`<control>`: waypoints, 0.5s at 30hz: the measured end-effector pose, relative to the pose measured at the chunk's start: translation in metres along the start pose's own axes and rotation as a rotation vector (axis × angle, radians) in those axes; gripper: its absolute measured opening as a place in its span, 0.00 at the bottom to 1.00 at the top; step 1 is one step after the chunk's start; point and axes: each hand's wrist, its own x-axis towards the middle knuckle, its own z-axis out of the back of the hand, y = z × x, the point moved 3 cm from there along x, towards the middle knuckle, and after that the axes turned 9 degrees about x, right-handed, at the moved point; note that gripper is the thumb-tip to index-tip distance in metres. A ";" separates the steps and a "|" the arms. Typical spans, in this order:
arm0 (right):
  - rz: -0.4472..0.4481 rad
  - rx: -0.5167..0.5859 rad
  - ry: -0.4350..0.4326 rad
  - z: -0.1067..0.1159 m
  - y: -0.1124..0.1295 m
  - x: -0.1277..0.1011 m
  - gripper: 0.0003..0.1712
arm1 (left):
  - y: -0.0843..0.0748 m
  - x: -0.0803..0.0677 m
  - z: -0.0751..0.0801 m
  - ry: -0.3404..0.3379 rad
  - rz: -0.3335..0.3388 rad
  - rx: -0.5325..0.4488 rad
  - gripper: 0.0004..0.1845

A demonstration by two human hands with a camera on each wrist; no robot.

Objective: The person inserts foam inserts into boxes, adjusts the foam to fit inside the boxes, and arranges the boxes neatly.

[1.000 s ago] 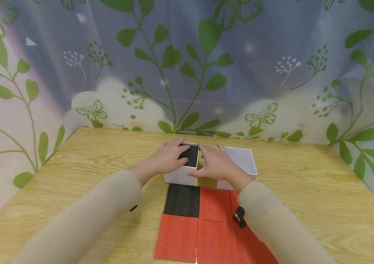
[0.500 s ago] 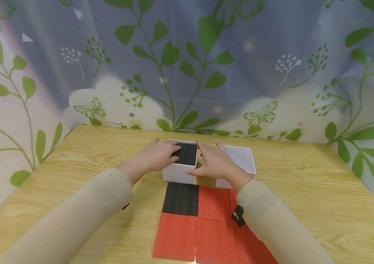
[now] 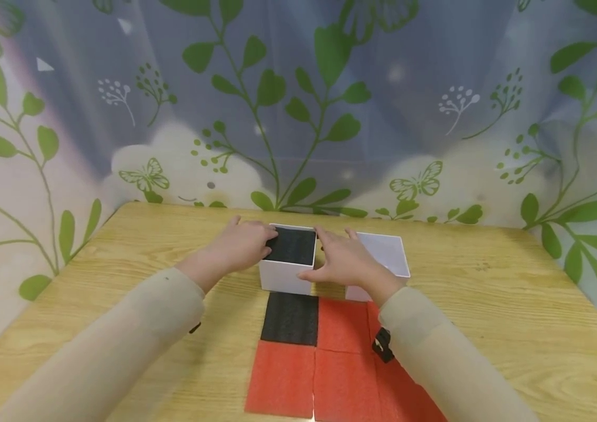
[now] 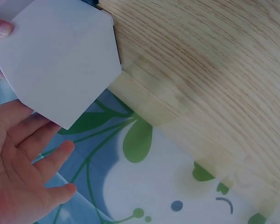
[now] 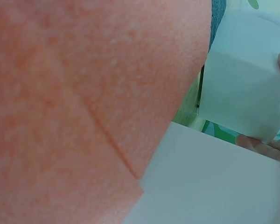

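Note:
A white box (image 3: 286,278) stands near the middle of the table, and a black square (image 3: 294,247) fills its top inside the rim. My left hand (image 3: 236,245) is at its left edge, with spread fingers (image 4: 56,161) seen in the left wrist view. My right hand (image 3: 348,262) holds the box by its right end. Its thumb is on the front wall, and its fingers reach the back right corner. My right palm covers much of the right wrist view. Another white box (image 3: 389,253), pale inside, stands right of it, partly hidden by my right hand.
In front of the boxes, a black square (image 3: 290,319) lies flat beside a red square (image 3: 343,326), with more red squares (image 3: 280,378) nearer me. My right sleeve hides part of them. The wooden table (image 3: 493,316) meets a leaf-patterned curtain (image 3: 298,140) behind.
My left hand has moved left, from over the black square to the box's left edge, so more of the black top shows. My right hand has stayed at its place.

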 end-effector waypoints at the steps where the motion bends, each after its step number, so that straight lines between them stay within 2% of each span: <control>1: -0.002 -0.001 -0.001 0.001 0.000 0.000 0.61 | -0.001 0.001 0.000 0.003 0.001 0.005 0.22; 9: -0.011 0.011 0.014 -0.001 -0.001 -0.004 0.61 | -0.006 0.000 0.000 0.036 -0.005 0.019 0.21; 15: -0.005 0.014 0.000 0.001 0.001 0.000 0.61 | -0.002 0.001 0.001 0.019 -0.010 0.028 0.21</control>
